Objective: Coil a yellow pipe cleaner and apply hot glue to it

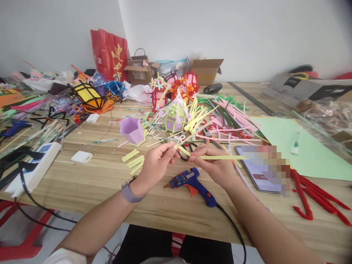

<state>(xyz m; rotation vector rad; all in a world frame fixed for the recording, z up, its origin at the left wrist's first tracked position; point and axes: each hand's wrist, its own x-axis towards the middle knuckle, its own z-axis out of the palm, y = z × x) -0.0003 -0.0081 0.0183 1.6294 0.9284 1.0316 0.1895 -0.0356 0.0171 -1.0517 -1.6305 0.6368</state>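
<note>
Both hands hold one pale yellow pipe cleaner (pixel 220 157) above the wooden table (pixel 96 183). My left hand (pixel 156 163) pinches its left end, where the stem bends. My right hand (pixel 216 165) grips it further right, and the free end sticks out to the right over a phone. A blue hot glue gun (pixel 192 183) lies on the table just below my hands, its black cord running toward me. Black-handled scissors (pixel 188 150) lie partly hidden behind my fingers. Several short yellow pipe-cleaner pieces (pixel 133 160) lie left of my left hand.
A phone (pixel 261 168) lies right of my hands, beside a green sheet (pixel 302 150) and red pipe cleaners (pixel 310 198). A purple paper cup shape (pixel 132 131), a small pipe-cleaner house (pixel 174 115) and a heap of loose pipe cleaners (pixel 228 113) lie behind. A white power strip (pixel 35 168) sits left.
</note>
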